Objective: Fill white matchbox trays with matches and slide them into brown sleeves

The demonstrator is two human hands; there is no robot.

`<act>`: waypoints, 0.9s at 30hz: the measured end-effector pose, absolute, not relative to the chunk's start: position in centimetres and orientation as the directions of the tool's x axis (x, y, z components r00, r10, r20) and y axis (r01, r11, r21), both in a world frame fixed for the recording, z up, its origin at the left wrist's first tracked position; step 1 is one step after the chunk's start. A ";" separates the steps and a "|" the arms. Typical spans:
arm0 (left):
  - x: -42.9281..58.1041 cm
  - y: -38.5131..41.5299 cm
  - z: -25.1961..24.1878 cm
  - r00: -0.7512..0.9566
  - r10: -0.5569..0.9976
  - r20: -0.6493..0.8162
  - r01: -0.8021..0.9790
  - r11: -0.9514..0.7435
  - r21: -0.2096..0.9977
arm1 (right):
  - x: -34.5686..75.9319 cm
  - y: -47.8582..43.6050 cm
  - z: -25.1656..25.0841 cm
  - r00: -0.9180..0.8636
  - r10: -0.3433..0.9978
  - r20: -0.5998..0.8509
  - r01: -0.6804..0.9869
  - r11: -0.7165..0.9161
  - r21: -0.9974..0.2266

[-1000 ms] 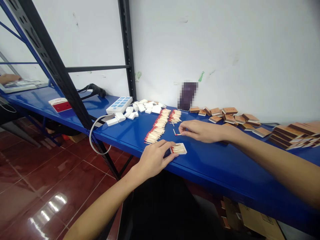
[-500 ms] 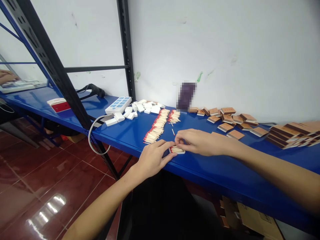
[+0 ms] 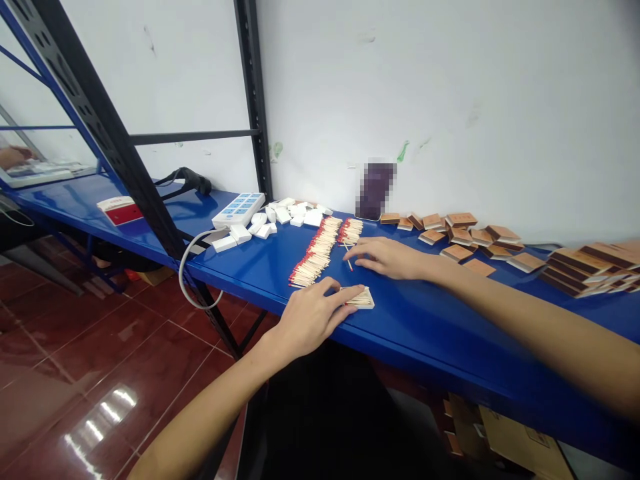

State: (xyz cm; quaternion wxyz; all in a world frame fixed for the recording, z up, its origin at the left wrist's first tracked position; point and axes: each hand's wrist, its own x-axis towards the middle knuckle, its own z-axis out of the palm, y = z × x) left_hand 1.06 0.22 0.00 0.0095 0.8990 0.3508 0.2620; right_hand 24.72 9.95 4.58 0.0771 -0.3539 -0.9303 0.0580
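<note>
My left hand [image 3: 313,313] rests on the blue shelf [image 3: 430,327] with its fingers laid over the near end of a white matchbox tray [image 3: 361,298] holding red-tipped matches. My right hand [image 3: 387,257] lies flat farther back, fingers stretched out, fingertips touching a single loose match [image 3: 349,261]. Just beyond it lie a long row of red-tipped matches [image 3: 316,253] and a smaller bunch of matches [image 3: 351,231].
White inner trays [image 3: 280,217] and a white power strip [image 3: 239,209] lie at the back left. Brown matchbox sleeves [image 3: 460,233] are scattered along the wall, with stacks [image 3: 590,267] at far right. A black upright post [image 3: 255,100] stands behind. Cardboard boxes [image 3: 505,440] sit below.
My right hand left the tray by my left hand and moved back toward the match piles, onto a loose match. My left hand's fingers slid farther over the tray.
</note>
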 end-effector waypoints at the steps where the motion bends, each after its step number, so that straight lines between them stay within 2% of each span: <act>1: 1.0 0.2 0.0 0.623 0.633 0.459 0.624 -0.756 0.196 | 24.7 10.0 4.5 -0.745 0.660 0.096 0.641 0.748 -0.172; 8: 0.9 0.2 -0.2 0.621 0.629 0.468 0.606 -0.764 0.223 | 24.8 11.1 3.9 -0.591 0.801 0.094 0.790 0.598 -0.135; 15: 1.0 0.1 -0.1 0.605 0.651 0.459 0.626 -0.745 0.231 | 24.6 12.2 3.6 -0.580 0.801 0.148 0.798 0.595 -0.094; 20: 1.1 0.1 0.1 0.596 0.670 0.443 0.635 -0.731 0.250 | 23.3 12.1 3.5 -0.461 0.866 0.194 0.869 0.485 -0.099; 23: 1.0 0.1 0.0 0.598 0.669 0.441 0.633 -0.732 0.251 | 22.3 12.5 3.4 -0.390 0.903 0.182 0.907 0.411 -0.097; 27: 0.9 0.2 -0.1 0.605 0.646 0.465 0.621 -0.749 0.232 | 21.9 13.1 3.6 -0.388 0.910 0.144 0.912 0.402 -0.083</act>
